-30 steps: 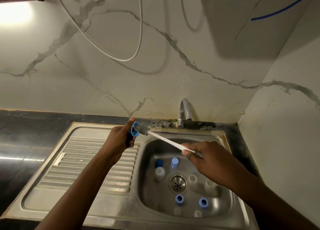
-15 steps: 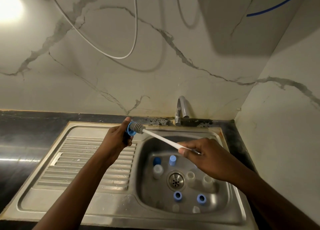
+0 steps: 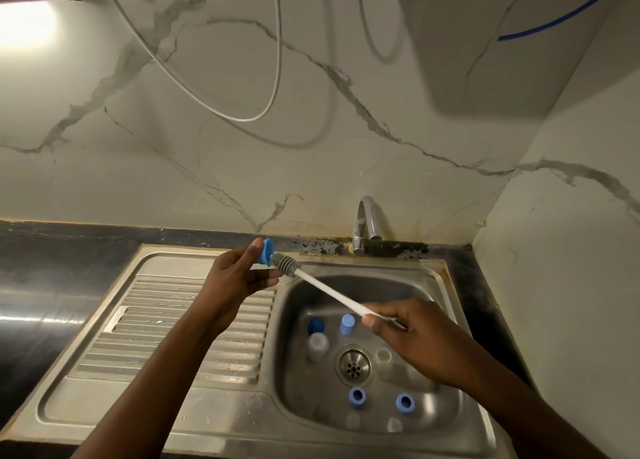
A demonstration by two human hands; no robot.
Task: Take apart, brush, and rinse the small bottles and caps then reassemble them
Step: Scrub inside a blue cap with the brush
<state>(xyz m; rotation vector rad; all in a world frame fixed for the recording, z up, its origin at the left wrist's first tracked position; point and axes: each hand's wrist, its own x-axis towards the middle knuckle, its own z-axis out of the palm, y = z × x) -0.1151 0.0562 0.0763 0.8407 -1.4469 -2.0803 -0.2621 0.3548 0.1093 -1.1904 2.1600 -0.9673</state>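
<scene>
The left grip [image 3: 235, 278] pinches the blue cap [image 3: 266, 251], seemingly touching the brush [image 3: 329, 292] the right grip [image 3: 419, 341] clamps

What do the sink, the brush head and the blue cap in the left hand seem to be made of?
The sink: likely stainless steel, brushed finish, with dull reflections and pressed ridges. The brush head: seemingly grey silicone or rubber ribs, not bristles; uncertain. The blue cap: probably plastic, matte, evenly coloured.

A home kitchen: a stainless steel sink [image 3: 446, 285] with a ribbed draining board [image 3: 166, 327] is set into a dark counter [image 3: 52, 271], a chrome tap [image 3: 367, 223] behind it, marble-veined wall tiles [image 3: 242, 147] above (stained along the joint).
</scene>
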